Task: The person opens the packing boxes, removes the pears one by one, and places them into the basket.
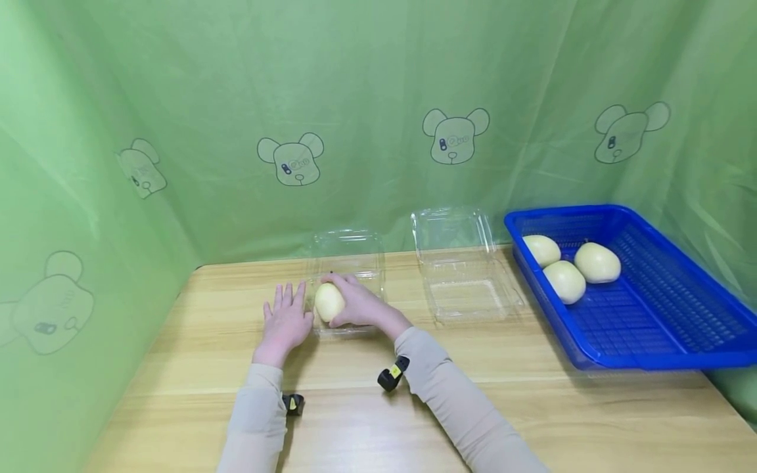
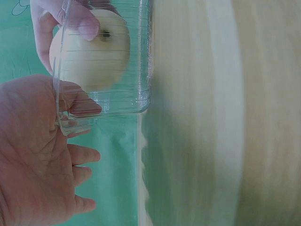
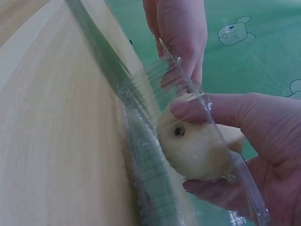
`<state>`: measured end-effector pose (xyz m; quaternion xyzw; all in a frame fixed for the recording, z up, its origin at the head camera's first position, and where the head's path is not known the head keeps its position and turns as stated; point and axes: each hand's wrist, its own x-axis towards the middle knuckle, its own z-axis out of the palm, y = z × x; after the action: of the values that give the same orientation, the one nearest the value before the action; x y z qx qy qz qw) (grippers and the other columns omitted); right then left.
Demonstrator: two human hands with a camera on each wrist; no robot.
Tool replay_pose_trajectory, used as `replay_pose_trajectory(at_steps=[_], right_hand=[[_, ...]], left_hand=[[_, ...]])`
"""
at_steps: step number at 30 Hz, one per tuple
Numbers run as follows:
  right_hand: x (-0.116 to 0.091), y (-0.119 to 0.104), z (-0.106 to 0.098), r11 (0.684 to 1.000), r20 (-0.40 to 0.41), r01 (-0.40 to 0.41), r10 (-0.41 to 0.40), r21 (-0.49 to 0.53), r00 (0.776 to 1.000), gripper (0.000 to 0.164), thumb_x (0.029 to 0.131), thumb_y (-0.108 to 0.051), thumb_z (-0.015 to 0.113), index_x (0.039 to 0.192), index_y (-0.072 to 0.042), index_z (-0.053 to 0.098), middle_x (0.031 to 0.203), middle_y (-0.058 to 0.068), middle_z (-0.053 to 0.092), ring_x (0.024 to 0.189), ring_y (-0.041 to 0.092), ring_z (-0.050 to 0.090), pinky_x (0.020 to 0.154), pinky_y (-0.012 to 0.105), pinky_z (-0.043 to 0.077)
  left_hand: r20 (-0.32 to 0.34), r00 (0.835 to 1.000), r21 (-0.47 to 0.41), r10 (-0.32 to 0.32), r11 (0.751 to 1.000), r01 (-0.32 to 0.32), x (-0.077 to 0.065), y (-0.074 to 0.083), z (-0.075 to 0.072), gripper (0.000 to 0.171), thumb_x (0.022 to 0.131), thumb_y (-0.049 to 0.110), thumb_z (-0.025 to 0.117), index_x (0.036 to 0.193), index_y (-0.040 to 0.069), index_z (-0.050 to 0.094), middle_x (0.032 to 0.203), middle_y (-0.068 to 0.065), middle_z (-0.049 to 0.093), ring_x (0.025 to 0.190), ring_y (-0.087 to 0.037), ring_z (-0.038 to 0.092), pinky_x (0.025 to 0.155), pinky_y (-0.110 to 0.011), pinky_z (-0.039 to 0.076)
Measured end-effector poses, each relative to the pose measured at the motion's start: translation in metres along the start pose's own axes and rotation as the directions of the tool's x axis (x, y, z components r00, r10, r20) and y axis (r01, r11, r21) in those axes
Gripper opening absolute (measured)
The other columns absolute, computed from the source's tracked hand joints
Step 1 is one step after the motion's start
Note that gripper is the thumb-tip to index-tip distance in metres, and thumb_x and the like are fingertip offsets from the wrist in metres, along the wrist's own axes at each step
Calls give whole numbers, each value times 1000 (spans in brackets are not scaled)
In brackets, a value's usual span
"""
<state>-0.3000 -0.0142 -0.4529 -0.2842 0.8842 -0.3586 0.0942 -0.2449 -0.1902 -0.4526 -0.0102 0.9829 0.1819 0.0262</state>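
Note:
My right hand (image 1: 359, 303) grips a pale yellow pear (image 1: 328, 303) with thumb and fingers on opposite sides of it. The pear sits at the left part of an open clear plastic clamshell box (image 1: 363, 328), its dark blossom end showing in the right wrist view through the clear wall. Beside the box's left edge is my left hand (image 1: 286, 323), fingers straight and spread. In the left wrist view its thumb (image 2: 80, 101) overlaps the box corner.
Another open clear clamshell box (image 1: 467, 299) stands to the right, its lid tilted up at the back. Farther right, a blue plastic basket (image 1: 668, 361) holds three pale yellow pears (image 1: 597, 263). A green curtain (image 1: 378, 79) with bear-head prints hangs behind the wooden table (image 1: 355, 420).

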Motion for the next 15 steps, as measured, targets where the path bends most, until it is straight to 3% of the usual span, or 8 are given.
replay_pose_trajectory(at_steps=[15], right_hand=[[-10,3,-17,998,-51,-29,32,52,998,96,63,-12,87,144,-30,40,143,19,42,114,39,58,91,63,51]], left_hand=[[-13,1000,2,-1,1000,1,-2,2,-2,68,98,27,45,157,12,15,163,-22,5,152,-41,-2,119,-68,1]])
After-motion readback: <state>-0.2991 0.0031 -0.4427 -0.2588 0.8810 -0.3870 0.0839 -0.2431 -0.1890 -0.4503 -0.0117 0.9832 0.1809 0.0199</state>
